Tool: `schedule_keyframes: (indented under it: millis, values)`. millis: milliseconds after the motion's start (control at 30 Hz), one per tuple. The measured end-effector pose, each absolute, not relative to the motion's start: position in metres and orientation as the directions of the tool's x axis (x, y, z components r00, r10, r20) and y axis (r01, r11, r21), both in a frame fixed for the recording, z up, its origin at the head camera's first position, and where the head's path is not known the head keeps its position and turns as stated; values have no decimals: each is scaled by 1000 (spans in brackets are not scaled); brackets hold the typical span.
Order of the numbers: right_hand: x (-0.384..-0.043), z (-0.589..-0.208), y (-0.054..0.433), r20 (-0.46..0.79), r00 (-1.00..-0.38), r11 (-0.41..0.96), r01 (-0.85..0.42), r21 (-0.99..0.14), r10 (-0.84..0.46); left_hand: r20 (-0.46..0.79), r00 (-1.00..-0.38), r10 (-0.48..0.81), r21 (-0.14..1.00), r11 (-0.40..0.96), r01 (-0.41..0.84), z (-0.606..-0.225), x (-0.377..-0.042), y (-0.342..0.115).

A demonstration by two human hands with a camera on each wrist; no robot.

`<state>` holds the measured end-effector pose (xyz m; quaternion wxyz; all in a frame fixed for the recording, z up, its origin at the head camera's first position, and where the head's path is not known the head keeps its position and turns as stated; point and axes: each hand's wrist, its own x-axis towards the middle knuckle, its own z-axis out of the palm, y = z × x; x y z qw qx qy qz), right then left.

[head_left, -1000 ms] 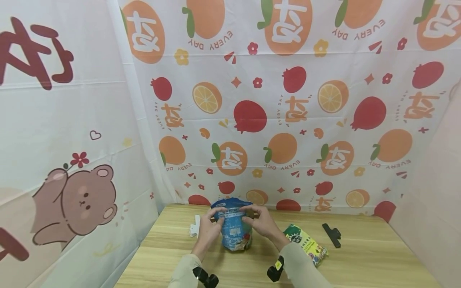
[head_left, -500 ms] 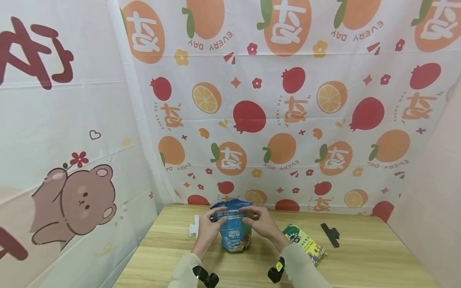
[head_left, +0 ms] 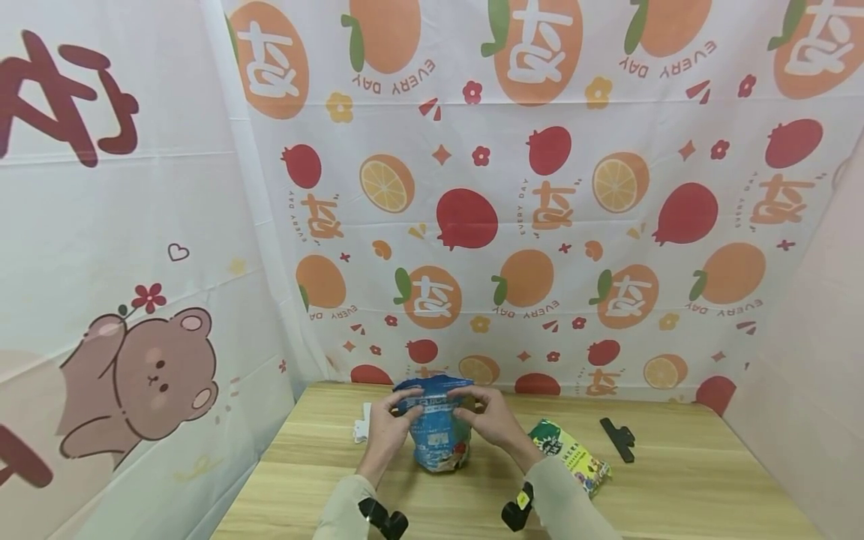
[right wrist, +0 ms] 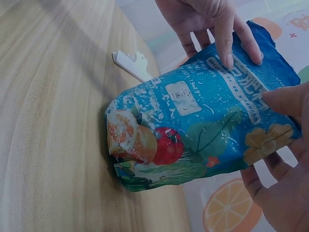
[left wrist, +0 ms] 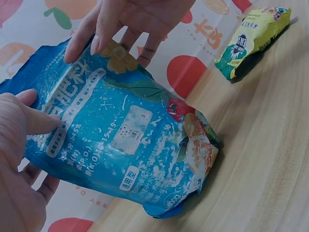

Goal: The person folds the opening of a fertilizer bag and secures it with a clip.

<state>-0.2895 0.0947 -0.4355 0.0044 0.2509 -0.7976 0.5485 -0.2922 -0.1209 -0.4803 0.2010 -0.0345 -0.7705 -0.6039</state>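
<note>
A blue printed bag [head_left: 435, 435] stands on the wooden table [head_left: 675, 495] in the head view. My left hand [head_left: 400, 412] pinches its top left edge, and my right hand [head_left: 472, 409] pinches its top right edge. In the left wrist view the blue bag [left wrist: 120, 140] leans, my left hand [left wrist: 21, 130] has its thumb on the bag's front and fingers behind, and my right hand [left wrist: 125, 24] grips the upper edge. In the right wrist view, my right hand [right wrist: 285, 159] holds the bag [right wrist: 203, 130] from the right and my left hand [right wrist: 217, 29] holds it from above.
A yellow-green snack bag [head_left: 570, 456] lies right of the blue bag. A black clip [head_left: 619, 439] lies further right, and a white clip [head_left: 363, 429] lies left of the bag. Printed curtains [head_left: 472, 225] close in the table on three sides.
The top of the blue bag has sunk slightly between my hands. Both hands keep the same hold.
</note>
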Motion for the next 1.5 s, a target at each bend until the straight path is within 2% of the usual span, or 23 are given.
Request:
schedule_keyframes:
  millis: [267,500,833,1300,1500]
  values:
    - [-291,-438,95,275,-881,265,-391,-881,-385,306,-935,-180,932,257,255,-480,-294,-125]
    - [-313,-465,96,276,-885,279,-391,-877,-375,281,-942,-182,939,256,231,-479,-294,-128]
    - [-317,-469,98,274,-897,296,-381,-876,-346,242,-958,-153,959,187,212,-482,-296,-130]
    - [-318,-473,99,257,-904,283,-359,-889,-342,253,-956,-146,952,215,218,-490,-295,-129]
    - [-316,-474,96,269,-904,288,-369,-884,-332,232,-960,-160,962,185,201,-493,-295,-128]
